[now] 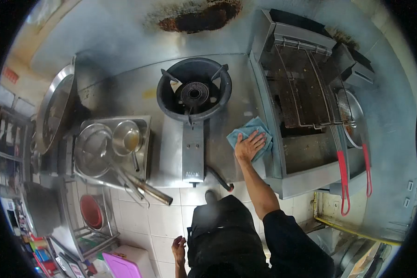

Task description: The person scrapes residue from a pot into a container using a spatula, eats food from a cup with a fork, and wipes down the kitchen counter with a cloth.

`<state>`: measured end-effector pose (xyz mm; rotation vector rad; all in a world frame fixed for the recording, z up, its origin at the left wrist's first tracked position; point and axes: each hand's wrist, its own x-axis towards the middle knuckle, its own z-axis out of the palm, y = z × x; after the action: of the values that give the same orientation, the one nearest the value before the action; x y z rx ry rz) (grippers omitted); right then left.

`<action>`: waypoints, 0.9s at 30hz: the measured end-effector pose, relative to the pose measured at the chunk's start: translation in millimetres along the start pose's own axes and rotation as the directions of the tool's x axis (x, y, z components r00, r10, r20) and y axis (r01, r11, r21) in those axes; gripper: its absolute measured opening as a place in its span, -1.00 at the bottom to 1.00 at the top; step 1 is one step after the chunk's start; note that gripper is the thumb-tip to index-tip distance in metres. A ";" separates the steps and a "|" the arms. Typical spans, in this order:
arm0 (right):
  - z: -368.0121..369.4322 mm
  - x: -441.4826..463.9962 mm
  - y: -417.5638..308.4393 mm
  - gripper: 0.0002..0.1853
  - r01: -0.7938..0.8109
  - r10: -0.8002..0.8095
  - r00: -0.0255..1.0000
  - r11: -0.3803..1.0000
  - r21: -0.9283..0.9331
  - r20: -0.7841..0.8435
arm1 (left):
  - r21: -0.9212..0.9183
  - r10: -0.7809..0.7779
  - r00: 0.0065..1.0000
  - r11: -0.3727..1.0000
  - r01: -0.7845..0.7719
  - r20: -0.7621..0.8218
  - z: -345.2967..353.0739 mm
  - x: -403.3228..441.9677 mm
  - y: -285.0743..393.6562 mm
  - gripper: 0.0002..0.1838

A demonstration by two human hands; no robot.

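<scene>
A blue cloth (237, 135) lies bunched on the steel counter (171, 153), right of the round black gas burner (194, 95) and close against the fryer's left edge. My right hand (250, 146) rests on top of the cloth with its fingers spread, pressing it flat. Part of the cloth is hidden beneath the palm. Down beside my dark apron, off the counter, hangs my left hand (179, 248); its fingers are curled, and anything inside them is too small to make out.
Wire baskets (306, 88) with red handles (343, 180) sit over the fryer (310, 176) at right. On the left are a tray (145, 134) with strainers and a ladle (126, 139), and a large wok (55, 109). A black hose (217, 178) sticks out at the counter's front.
</scene>
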<state>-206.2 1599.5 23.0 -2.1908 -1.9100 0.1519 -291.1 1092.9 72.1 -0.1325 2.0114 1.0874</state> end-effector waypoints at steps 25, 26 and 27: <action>108.6 403.8 -189.7 -0.52 0.502 -0.468 0.853 0.857 0.116 -0.231 | 0.137 -0.463 0.884 0.873 0.468 -0.069 110.1 56.1 48.3 -0.65; 103.9 397.3 -190.7 -0.52 0.506 -0.472 0.851 0.855 0.116 -0.231 | 0.138 -0.457 0.887 0.876 0.462 -0.064 109.6 51.6 46.1 -0.65; 98.3 383.6 -190.3 -0.53 0.598 -0.580 0.801 0.770 0.223 -0.146 | 0.138 -0.452 0.890 0.879 0.456 -0.059 107.7 46.6 44.7 -0.64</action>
<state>-356.3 2011.9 1.4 -1.3259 -2.2840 0.1968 -275.1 1212.5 37.5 -0.5166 1.9392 0.6359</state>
